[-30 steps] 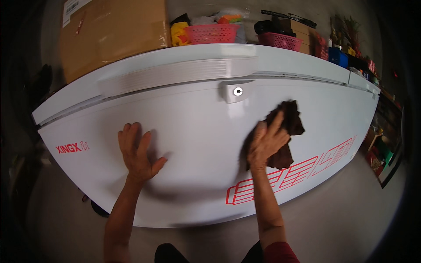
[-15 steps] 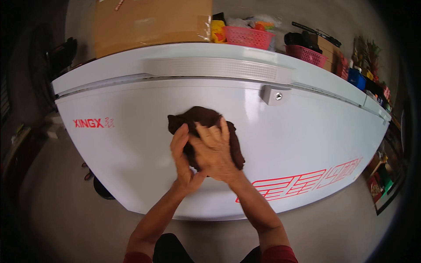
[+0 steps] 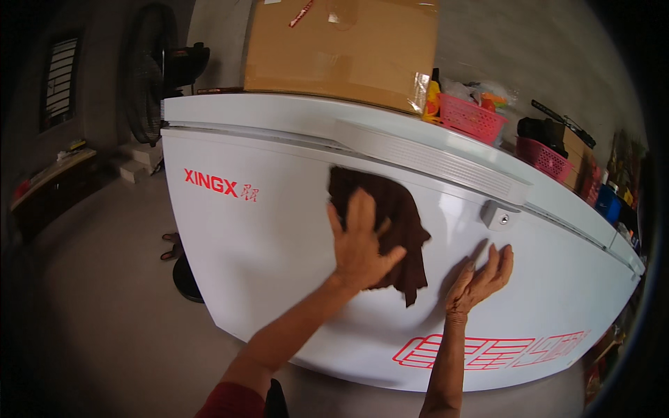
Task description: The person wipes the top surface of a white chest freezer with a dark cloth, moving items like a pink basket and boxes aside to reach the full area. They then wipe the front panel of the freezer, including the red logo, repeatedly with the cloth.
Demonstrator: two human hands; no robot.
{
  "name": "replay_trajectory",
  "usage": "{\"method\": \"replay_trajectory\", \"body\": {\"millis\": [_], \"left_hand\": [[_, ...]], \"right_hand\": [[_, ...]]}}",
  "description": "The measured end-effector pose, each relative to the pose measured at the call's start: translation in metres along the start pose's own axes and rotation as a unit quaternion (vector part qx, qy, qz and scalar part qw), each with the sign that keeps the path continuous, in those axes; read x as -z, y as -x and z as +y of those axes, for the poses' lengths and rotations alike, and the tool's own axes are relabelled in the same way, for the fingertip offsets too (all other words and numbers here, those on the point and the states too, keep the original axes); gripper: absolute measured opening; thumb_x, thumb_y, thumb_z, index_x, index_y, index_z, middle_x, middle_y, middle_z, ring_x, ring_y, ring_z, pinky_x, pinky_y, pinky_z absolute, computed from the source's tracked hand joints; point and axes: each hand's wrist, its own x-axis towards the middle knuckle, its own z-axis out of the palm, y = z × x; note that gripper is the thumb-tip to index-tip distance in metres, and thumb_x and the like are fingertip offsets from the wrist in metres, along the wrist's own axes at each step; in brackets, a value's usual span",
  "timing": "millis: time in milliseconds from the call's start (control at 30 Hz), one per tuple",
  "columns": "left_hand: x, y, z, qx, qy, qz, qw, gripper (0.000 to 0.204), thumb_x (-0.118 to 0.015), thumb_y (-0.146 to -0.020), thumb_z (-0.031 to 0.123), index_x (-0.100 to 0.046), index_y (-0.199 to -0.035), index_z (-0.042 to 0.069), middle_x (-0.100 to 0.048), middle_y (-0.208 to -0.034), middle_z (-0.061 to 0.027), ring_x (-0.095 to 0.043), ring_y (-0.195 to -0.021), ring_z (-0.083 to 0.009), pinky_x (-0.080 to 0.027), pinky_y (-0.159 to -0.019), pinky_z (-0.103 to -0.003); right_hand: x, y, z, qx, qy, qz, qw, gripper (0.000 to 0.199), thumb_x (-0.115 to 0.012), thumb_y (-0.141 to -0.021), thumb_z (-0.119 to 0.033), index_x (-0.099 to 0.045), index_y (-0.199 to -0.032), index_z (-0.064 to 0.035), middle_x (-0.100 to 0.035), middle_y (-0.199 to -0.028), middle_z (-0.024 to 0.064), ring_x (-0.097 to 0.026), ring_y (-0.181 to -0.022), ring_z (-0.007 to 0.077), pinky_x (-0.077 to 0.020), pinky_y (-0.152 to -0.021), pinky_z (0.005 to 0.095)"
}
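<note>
Brown cloth (image 3: 405,226) lies against the white freezer (image 3: 279,272), partly hidden beneath the left hand (image 3: 360,247), spread and blurred; the right hand (image 3: 481,282), open and empty, is below the lock (image 3: 500,217), contact unclear; wiping seems in hand; next calls for even pressure, probably; the right forearm is cut off.

Red lettering (image 3: 210,182) (partly outlined) stands on the white freezer (image 3: 279,272).
</note>
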Motion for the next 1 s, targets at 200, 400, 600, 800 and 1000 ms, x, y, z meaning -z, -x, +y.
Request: {"method": "replay_trajectory", "body": {"millis": [200, 400, 600, 800, 1000], "left_hand": [[0.060, -0.035, -0.087, 0.029, -0.069, 0.126, 0.989, 0.094, -0.069, -0.071, 0.045, -0.030, -0.137, -0.009, -0.015, -0.150, -0.0280, -0.012, -0.140, -0.0415, 0.001, -0.112, -0.056], [0.102, -0.007, -0.237, 0.068, -0.432, 0.041, 0.898, 0.039, -0.052, -0.089, 0.039, -0.070, -0.097, 0.005, -0.061, -0.107, -0.0171, -0.029, -0.130, -0.0426, -0.005, -0.112, -0.060], [0.160, 0.013, -0.332, 0.224, -0.478, -0.062, 0.847, 0.073, -0.066, -0.079, 0.023, -0.028, -0.143, 0.023, -0.060, -0.098, -0.0061, -0.055, -0.108, -0.0291, -0.008, -0.107, -0.068], [0.146, -0.027, -0.279, 0.190, -0.421, 0.038, 0.886, 0.023, -0.044, -0.092, 0.024, -0.060, -0.106, 0.015, -0.063, -0.068, -0.0116, -0.064, -0.071, -0.0326, -0.016, -0.104, -0.065], [0.092, -0.018, -0.146, -0.071, -0.064, 0.068, 0.993, 0.049, -0.072, -0.064, 0.041, -0.062, -0.101, 0.011, -0.040, -0.137, -0.0201, -0.035, -0.129, -0.0363, -0.033, -0.100, -0.056]], "right_hand": [[-0.004, 0.008, 0.006, -0.042, -0.057, 0.001, 0.997, 0.044, -0.048, -0.092, -0.013, -0.041, -0.133, 0.0028, -0.026, -0.143, 0.0213, -0.028, -0.133, 0.0345, -0.0263, -0.110, 0.0438], [-0.003, 0.008, 0.003, -0.027, -0.007, -0.006, 1.000, 0.042, -0.049, -0.089, -0.012, -0.045, -0.129, 0.0023, -0.028, -0.143, 0.0245, -0.029, -0.132, 0.0380, -0.0248, -0.109, 0.0481], [-0.006, 0.006, 0.006, 0.014, 0.047, 0.015, 0.999, 0.044, -0.046, -0.090, -0.023, -0.049, -0.130, -0.0027, -0.035, -0.143, 0.0220, -0.032, -0.132, 0.0346, -0.0220, -0.109, 0.0456], [-0.015, 0.008, 0.000, 0.026, 0.059, 0.011, 0.998, 0.046, -0.042, -0.094, -0.030, -0.048, -0.131, -0.0042, -0.034, -0.144, 0.0224, -0.031, -0.133, 0.0350, -0.0218, -0.107, 0.0456], [-0.011, 0.009, 0.007, 0.040, 0.083, 0.013, 0.996, 0.049, -0.040, -0.096, -0.035, -0.047, -0.132, -0.0029, -0.035, -0.143, 0.0230, -0.033, -0.132, 0.0363, -0.0229, -0.107, 0.0464]]}}
